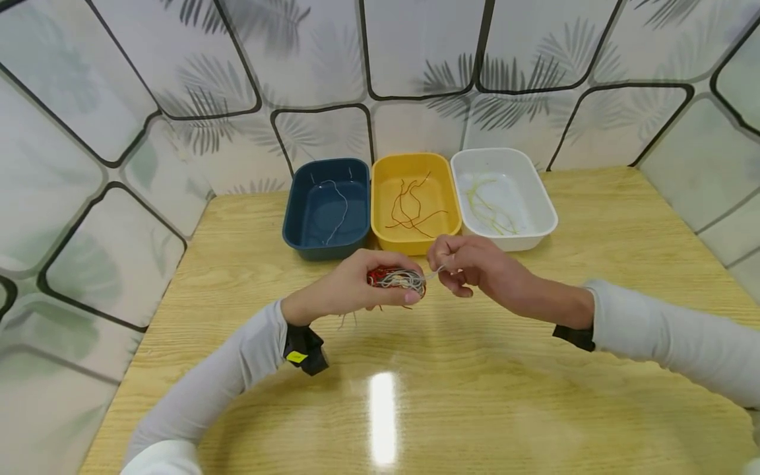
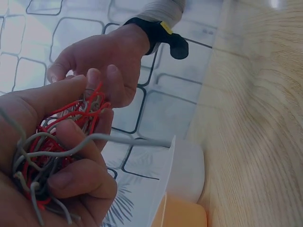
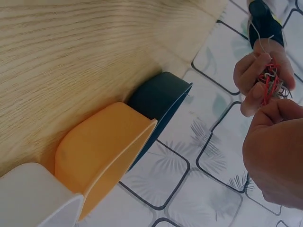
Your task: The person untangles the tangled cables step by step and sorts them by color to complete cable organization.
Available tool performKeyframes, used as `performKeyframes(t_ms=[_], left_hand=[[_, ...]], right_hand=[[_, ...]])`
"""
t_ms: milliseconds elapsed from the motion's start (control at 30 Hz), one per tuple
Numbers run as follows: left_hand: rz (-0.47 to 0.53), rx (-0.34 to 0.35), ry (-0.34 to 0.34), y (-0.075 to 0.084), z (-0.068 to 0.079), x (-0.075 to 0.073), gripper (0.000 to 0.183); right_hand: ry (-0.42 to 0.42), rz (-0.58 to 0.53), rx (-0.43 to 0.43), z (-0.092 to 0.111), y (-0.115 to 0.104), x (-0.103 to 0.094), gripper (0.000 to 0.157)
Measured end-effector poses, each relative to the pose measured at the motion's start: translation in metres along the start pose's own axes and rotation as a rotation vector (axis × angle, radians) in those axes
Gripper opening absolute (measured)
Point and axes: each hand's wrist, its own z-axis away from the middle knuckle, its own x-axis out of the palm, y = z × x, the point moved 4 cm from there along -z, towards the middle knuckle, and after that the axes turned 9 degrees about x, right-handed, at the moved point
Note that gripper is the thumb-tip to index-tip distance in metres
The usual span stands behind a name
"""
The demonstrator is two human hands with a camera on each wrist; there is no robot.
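Note:
A tangled bundle of red and grey strings [image 1: 399, 280] lies in my left hand [image 1: 350, 282], whose fingers and thumb curl round it above the table. In the left wrist view, loose grey ends of the bundle [image 2: 71, 116] stick out past the fingers. Just to the right, my right hand [image 1: 475, 262] pinches a grey string [image 1: 436, 271] that runs out of the bundle. From the right wrist view both hands are close together at the bundle [image 3: 271, 85], and the right fingertips are partly hidden.
Behind the hands stand three bins side by side: a dark blue bin [image 1: 297, 227] with a pale string, a yellow bin [image 1: 380, 231] with several red-orange strings, and a white bin [image 1: 543, 221] with yellow strings. They rest on a wooden table [image 1: 237, 396] before a patterned backdrop [image 1: 415, 125].

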Motion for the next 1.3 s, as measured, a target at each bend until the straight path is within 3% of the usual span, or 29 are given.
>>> performKeyframes(t_ms=[67, 200, 333, 433, 567, 700, 867, 967, 1067, 1200, 1300], left_hand=[[0.007, -0.011, 0.004, -0.002, 0.000, -0.002, 0.032], [0.017, -0.099, 0.028, -0.015, 0.004, -0.008, 0.033], [0.045, -0.202, 0.064, -0.030, 0.011, -0.012, 0.034], [0.066, -0.217, 0.076, -0.033, 0.012, -0.015, 0.034], [0.099, -0.218, 0.115, -0.028, 0.009, -0.017, 0.036], [0.138, -0.244, 0.236, -0.019, 0.008, -0.018, 0.040], [0.104, -0.174, 0.358, -0.008, 0.004, -0.017, 0.043], [0.109, -0.153, 0.328, 0.001, -0.004, -0.009, 0.046], [0.185, -0.173, 0.260, 0.004, -0.012, 0.004, 0.050], [0.266, -0.205, 0.233, 0.001, -0.014, 0.012, 0.050], [0.266, -0.209, 0.217, 0.000, -0.012, 0.012, 0.050]], right_hand=[[0.017, -0.078, -0.004, 0.002, -0.003, -0.001, 0.017], [0.045, -0.204, -0.113, 0.010, -0.015, -0.010, 0.021], [0.163, -0.239, -0.235, 0.017, -0.028, -0.032, 0.020], [0.232, -0.166, -0.263, 0.018, -0.030, -0.046, 0.018], [0.213, 0.021, -0.269, 0.015, -0.022, -0.050, 0.016], [0.214, 0.204, -0.248, 0.013, -0.014, -0.049, 0.013], [0.232, 0.410, -0.223, 0.009, -0.009, -0.041, 0.007], [0.238, 0.489, -0.231, 0.003, -0.005, -0.030, 0.005], [0.246, 0.552, -0.238, 0.000, 0.000, -0.018, 0.003], [0.238, 0.566, -0.242, 0.000, 0.003, -0.008, 0.006], [0.206, 0.556, -0.221, 0.001, 0.003, -0.006, 0.009]])
